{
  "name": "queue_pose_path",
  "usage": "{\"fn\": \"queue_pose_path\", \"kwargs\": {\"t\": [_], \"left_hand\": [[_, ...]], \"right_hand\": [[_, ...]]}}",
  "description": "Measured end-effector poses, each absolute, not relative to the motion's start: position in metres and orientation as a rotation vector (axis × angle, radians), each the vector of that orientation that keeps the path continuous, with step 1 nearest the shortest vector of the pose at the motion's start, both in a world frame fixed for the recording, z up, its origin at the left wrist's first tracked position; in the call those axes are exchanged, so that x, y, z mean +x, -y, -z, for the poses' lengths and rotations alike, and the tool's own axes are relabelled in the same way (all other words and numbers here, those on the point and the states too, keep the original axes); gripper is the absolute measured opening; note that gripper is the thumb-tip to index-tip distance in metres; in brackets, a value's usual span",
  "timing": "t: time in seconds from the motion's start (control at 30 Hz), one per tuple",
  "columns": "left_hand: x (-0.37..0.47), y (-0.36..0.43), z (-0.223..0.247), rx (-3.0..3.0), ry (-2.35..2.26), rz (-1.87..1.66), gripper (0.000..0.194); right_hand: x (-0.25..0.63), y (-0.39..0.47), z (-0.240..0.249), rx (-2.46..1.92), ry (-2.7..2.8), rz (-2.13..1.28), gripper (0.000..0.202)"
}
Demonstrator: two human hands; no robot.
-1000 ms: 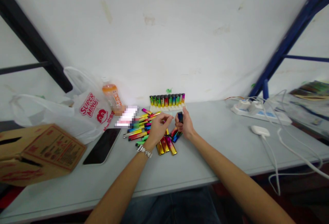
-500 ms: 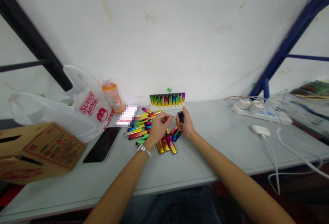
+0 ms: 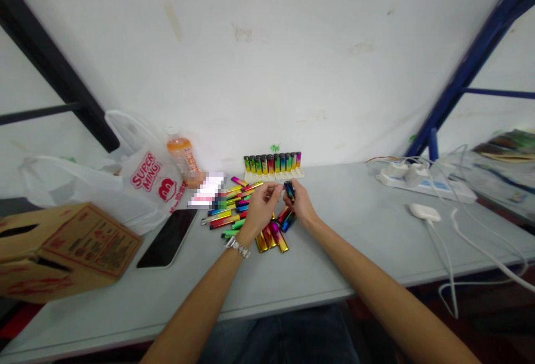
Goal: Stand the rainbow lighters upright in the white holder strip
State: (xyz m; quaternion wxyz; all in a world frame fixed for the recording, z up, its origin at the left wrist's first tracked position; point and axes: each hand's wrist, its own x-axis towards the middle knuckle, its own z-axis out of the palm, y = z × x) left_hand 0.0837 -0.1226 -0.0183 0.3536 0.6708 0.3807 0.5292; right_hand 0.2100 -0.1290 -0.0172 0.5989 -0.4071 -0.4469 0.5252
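Observation:
My right hand is closed round a dark blue lighter, its top end tilted toward my left hand. My left hand has thumb and forefinger pinched together close beside that lighter; whatever they hold, if anything, is too small to make out. Beneath and left of my hands lies a loose pile of shiny coloured lighters, partly covered by my left hand. Several gold and magenta lighters lie nearer to me. Behind my hands a row of upright lighters stands in a pale holder against the wall.
At left are a cardboard box, a white plastic bag, an orange drink bottle and a black phone. To the right lie a power strip and a white charger with cables. The table ends at my lap.
My right hand has brought the lighter slightly left and tilted it toward my left hand. My left hand has shifted a little right, and the gap between them is smaller.

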Motion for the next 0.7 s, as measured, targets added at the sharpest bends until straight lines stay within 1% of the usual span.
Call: {"fn": "queue_pose_path", "kwargs": {"t": [0.07, 0.2, 0.33, 0.43, 0.6, 0.7], "left_hand": [[0.088, 0.121, 0.018, 1.681, -0.969, -1.367, 0.035], [0.095, 0.111, 0.011, 1.603, -0.919, -1.389, 0.035], [0.098, 0.098, -0.002, 1.620, -0.891, -1.303, 0.034], [0.099, 0.083, -0.016, 1.732, -0.861, -1.190, 0.029], [0.110, 0.046, -0.042, 2.116, -0.964, -1.166, 0.012], [0.126, 0.019, -0.054, 2.330, -0.998, -1.124, 0.013]], "right_hand": [[0.208, 0.125, 0.022, -0.971, 1.057, -1.092, 0.027], [0.208, 0.120, 0.030, -1.015, 1.119, -1.001, 0.021], [0.216, 0.116, 0.031, -0.978, 1.168, -0.915, 0.024], [0.229, 0.111, 0.027, -1.021, 1.165, -0.908, 0.029], [0.260, 0.105, 0.021, -1.150, 0.986, -0.788, 0.036], [0.276, 0.105, 0.021, -1.157, 0.927, -0.740, 0.039]]}}
